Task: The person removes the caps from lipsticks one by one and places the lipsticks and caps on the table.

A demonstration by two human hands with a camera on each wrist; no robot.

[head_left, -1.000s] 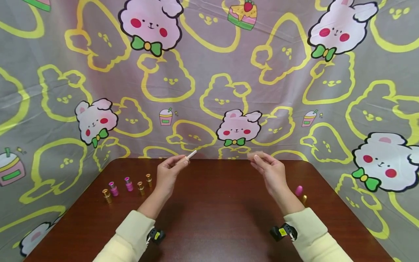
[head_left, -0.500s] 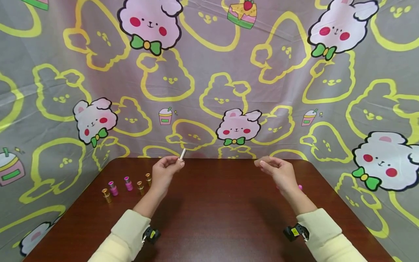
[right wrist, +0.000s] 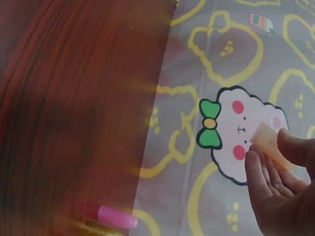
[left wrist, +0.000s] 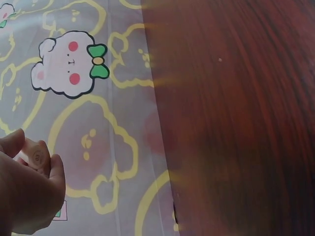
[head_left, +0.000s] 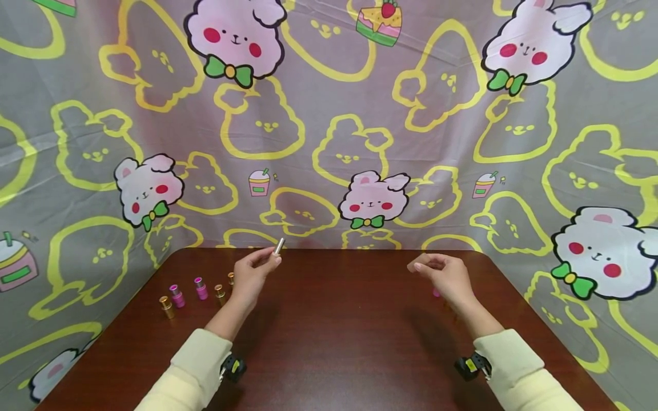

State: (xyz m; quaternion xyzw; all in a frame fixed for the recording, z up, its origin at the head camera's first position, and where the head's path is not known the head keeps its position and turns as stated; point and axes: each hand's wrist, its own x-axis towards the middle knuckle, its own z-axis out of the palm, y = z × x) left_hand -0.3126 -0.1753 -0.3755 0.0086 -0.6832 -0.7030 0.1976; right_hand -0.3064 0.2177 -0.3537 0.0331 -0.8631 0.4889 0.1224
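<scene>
In the head view my left hand [head_left: 250, 279] pinches a slim lipstick tube [head_left: 279, 246] between thumb and fingers. Its silvery end points up and slightly right. The left wrist view shows its beige base [left wrist: 37, 156], marked with a small stamp. Opposite, my right hand [head_left: 451, 281] holds a beige lipstick cap [right wrist: 268, 140] between thumb and fingertips. Both hands are raised over the far part of the table, well apart. Below the right hand, a pink cap [right wrist: 117, 217] and a gold cap [right wrist: 98, 229] are partly visible.
Several lipstick tubes stand at the table's left: gold ones [head_left: 167, 307] and pink ones [head_left: 201, 289]. The dark wooden table [head_left: 349, 337] ends at a patterned curtain [head_left: 308, 142], which also hangs along both sides.
My hands have moved farther apart, the left one leftward and the right one rightward and a little down. The tube in my left hand has tipped more upright. Both hands keep their hold.
</scene>
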